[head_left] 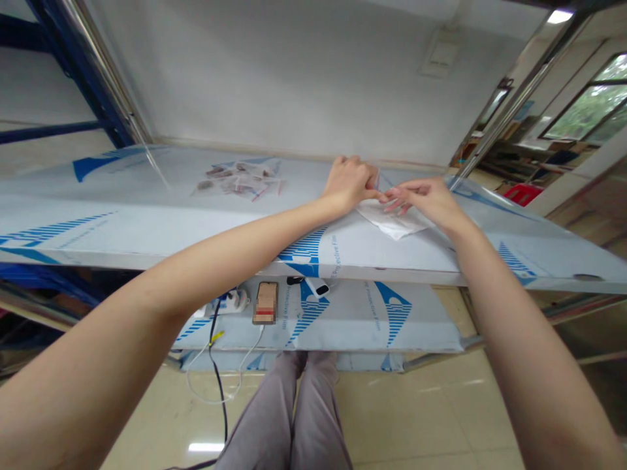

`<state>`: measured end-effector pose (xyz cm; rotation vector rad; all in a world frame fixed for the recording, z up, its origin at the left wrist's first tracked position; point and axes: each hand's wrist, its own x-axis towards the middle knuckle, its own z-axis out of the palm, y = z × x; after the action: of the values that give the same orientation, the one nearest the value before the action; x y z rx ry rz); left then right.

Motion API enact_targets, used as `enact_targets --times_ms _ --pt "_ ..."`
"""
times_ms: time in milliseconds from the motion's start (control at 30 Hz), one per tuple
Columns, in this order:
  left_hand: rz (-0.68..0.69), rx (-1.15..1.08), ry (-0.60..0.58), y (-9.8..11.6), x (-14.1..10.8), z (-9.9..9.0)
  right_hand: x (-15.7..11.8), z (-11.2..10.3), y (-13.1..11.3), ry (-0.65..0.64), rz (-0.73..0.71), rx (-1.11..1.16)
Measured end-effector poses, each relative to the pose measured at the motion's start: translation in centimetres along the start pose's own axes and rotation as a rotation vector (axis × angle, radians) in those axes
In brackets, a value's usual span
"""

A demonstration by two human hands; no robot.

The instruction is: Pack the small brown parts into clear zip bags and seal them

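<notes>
My left hand (351,181) is closed, its fingers curled down at the shelf top. Beside its knuckles shows the edge of a clear zip bag (377,175) with a reddish line, mostly hidden by the hand. My right hand (427,198) reaches in from the right, thumb and fingertips drawn together against my left thumb. Whatever lies between those fingertips is too small to make out. Under both hands a white tissue-like sheet (398,225) lies flat, one corner pointing toward me. Further left rests a pile of small clear zip bags (240,179) with brownish contents.
The shelf (235,228) wears printed protective film. On the lower shelf lie a phone (265,303) on a white cable, a power strip (235,301) and a small white device (317,287). Metal posts (519,98) stand at both sides; a wall rises behind.
</notes>
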<state>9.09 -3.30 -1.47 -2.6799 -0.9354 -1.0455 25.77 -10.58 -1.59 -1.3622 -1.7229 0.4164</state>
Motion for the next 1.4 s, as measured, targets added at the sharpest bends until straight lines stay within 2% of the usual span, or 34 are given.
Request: enact_targets --times_ms 167,367,633,933,1100,1267,1400 --pt "0.107 -0.010 -0.045 1.0 -0.7 0.3 0.2 0.0 0.6 0.007 -0.039 -0.099" --pt "0.055 0.006 -0.052 0.6 -0.4 0.9 -0.1 0.4 0.0 -0.045 -0.052 -0.048" --pt "0.128 -0.018 -0.086 0.9 -0.4 0.8 0.6 0.5 0.8 -0.004 -0.100 -0.130" --pt "0.229 -0.208 -0.203 -0.3 -0.3 0.8 0.3 0.1 0.5 0.029 -0.105 -0.134" --pt "0.211 -0.174 -0.100 0.0 -0.3 0.3 0.6 0.0 0.5 0.082 -0.152 -0.124" --pt "0.130 -0.013 -0.021 0.4 -0.4 -0.5 0.6 -0.4 0.6 0.214 -0.140 -0.319" --pt "0.221 0.057 0.021 0.6 -0.8 -1.3 0.5 -0.3 0.4 0.153 -0.148 -0.370"
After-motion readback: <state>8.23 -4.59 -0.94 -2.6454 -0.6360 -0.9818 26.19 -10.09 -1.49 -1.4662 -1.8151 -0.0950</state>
